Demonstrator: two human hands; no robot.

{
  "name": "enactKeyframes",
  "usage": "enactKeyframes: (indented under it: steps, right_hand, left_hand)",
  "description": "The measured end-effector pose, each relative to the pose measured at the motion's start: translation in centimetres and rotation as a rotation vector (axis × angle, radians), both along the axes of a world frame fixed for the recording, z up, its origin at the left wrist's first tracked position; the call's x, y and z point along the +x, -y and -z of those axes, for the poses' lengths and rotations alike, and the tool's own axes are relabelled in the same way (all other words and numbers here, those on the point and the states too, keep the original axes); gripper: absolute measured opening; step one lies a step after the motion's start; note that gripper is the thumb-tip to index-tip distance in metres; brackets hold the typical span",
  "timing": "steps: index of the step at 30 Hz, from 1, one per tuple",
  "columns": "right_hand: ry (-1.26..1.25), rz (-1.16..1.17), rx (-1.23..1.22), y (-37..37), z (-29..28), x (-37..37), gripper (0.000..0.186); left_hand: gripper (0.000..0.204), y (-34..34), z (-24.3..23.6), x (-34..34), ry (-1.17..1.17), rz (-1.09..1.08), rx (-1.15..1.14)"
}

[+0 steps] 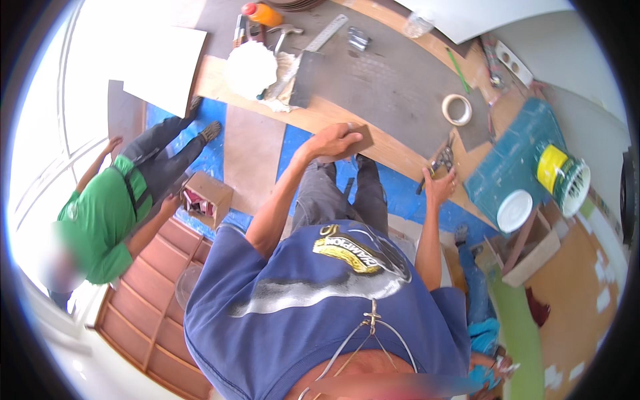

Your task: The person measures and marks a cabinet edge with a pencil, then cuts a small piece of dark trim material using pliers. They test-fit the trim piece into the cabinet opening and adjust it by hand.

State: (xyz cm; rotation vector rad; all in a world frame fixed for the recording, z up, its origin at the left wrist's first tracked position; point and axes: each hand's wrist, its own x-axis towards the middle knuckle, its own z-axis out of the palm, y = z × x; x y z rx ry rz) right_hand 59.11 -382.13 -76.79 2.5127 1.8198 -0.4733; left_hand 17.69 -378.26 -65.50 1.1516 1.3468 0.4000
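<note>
My left hand (333, 141) is closed on a small flat brown piece (364, 137) at the table's near edge. Its fingers wrap the side of the piece, and I cannot tell whether it is wood or sandpaper. To the right, my right hand (441, 187) grips a metal hand tool that looks like pliers (443, 159), with a dark handle by my fingers and the narrow end pointing away over the table edge. A long worktable (393, 83) with a grey-brown top lies in front of me. Beyond my right hand rests a roll of masking tape (467, 110).
A hammer (287, 30), a metal ruler (328, 31) and an orange bottle (265, 15) lie at the table's far left. A bucket (552, 168) and white lid (515, 208) are at right. Left, a person in green (100, 220) stands beside a cardboard box (217, 193).
</note>
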Motion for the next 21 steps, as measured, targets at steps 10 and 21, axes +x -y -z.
enactKeyframes:
  steps: [10, 21]
  right_hand:
    - [-0.062, 0.169, -0.116, -0.8, -1.2, -1.0, 0.108]
    - [-0.116, 0.296, -0.071, 0.0, -0.3, -8.0, 0.11]
  left_hand:
    - [0.048, -1.5, -4.6, -5.2, 0.221, -0.166, -0.304]
    - [0.043, -1.2, -5.7, -8.4, 0.212, 0.002, -0.214]
